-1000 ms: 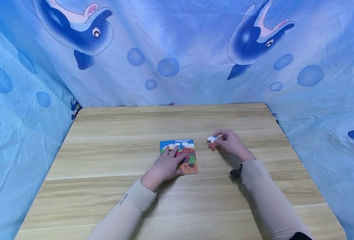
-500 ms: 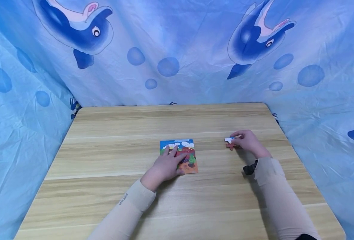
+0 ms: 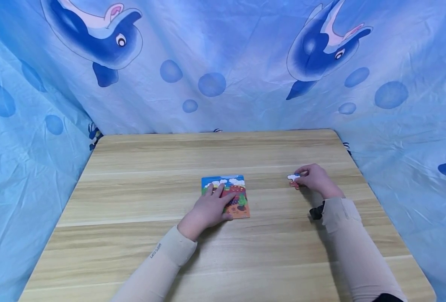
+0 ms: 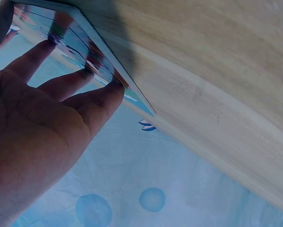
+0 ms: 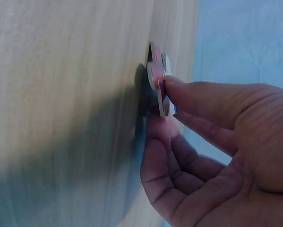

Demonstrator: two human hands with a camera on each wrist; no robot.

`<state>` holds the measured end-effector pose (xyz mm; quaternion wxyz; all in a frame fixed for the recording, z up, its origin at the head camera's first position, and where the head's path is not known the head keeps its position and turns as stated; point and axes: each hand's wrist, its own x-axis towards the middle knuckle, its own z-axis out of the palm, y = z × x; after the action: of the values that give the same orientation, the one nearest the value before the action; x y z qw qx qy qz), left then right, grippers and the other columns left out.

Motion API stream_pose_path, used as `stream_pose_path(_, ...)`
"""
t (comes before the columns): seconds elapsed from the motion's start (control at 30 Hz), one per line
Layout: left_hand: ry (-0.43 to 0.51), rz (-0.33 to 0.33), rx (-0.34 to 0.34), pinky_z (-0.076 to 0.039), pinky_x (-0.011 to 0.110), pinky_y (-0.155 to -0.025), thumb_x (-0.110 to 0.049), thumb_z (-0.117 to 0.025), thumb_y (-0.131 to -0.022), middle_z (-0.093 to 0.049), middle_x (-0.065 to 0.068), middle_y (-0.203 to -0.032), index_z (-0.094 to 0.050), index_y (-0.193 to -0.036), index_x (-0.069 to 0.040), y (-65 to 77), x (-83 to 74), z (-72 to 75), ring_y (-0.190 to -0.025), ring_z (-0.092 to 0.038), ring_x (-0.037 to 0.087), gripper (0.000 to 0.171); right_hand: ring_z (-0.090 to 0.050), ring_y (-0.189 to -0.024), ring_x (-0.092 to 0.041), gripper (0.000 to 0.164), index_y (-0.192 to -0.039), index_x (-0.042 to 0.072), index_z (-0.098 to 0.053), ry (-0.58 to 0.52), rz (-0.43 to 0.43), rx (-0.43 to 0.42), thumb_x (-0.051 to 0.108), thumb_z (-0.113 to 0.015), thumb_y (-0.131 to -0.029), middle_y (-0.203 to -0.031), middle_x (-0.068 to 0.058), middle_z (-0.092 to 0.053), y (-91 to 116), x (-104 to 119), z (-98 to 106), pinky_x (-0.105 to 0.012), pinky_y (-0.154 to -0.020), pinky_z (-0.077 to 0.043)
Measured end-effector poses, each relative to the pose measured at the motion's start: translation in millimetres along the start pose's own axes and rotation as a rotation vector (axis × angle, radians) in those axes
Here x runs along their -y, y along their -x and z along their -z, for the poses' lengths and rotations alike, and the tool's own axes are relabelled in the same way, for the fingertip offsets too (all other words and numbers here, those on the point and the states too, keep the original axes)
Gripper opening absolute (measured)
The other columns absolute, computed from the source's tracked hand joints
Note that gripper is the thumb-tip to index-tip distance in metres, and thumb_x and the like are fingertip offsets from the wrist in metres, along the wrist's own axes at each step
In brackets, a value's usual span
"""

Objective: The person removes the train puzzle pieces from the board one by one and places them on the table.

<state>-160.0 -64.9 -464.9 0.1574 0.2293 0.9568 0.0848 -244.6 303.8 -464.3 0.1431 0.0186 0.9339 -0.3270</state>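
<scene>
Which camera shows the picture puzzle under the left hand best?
The head view: the picture puzzle lies face up, though the left hand covers part. The left wrist view catches it at a steep slant; the right wrist view misses it.

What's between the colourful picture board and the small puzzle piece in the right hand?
Only bare wooden tabletop: the head view shows nothing lying between the picture board and the puzzle piece.

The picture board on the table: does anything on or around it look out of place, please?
Nothing stands out. The puzzle piece is apart from the picture board, but the right hand pinches it; the left hand hides part of the board.
</scene>
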Motion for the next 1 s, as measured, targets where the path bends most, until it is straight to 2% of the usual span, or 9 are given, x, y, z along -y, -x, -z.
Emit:
stream_pose_path(0.3, -0.002, -0.01, -0.002, -0.029, 0.061, -0.113, -0.054, -0.069, -0.093, -0.025, 0.02, -0.164, -0.043, -0.157, -0.026, 0.6, 0.0, -0.7, -0.145, -0.019, 0.054, 0.075, -0.06, -0.083, -0.027, 0.031, -0.116, -0.002, -0.069, 0.041, 0.027, -0.032, 0.015, -0.078, -0.091, -0.1, -0.018, -0.065, -2.4, -0.9, -3.8, -0.038, -0.07, -0.05)
stream_pose_path(0.7, 0.004, -0.012, -0.003, -0.028, 0.061, -0.113, -0.054, -0.068, -0.094, -0.023, 0.02, -0.164, -0.041, -0.158, -0.026, 0.3, 1.2, -3.0, -0.146, -0.018, 0.053, 0.075, -0.058, -0.082, -0.027, 0.032, -0.116, -0.003, -0.069, 0.035, 0.041, -0.03, 0.014, -0.078, -0.09, -0.097, -0.015, -0.063, -5.1, -2.1, -3.4, -0.037, -0.07, -0.049)
stream_pose_path(1.0, 0.009, -0.02, -0.01, -0.027, 0.062, -0.113, -0.054, -0.068, -0.094, -0.022, 0.021, -0.164, -0.04, -0.159, -0.028, -0.4, 1.3, -2.3, -0.145, -0.017, 0.055, 0.076, -0.06, -0.089, -0.03, 0.038, -0.121, -0.001, -0.066, 0.045, 0.051, -0.03, 0.024, -0.075, -0.095, -0.107, -0.02, -0.064, -1.9, -0.4, -1.5, -0.042, -0.075, -0.051)
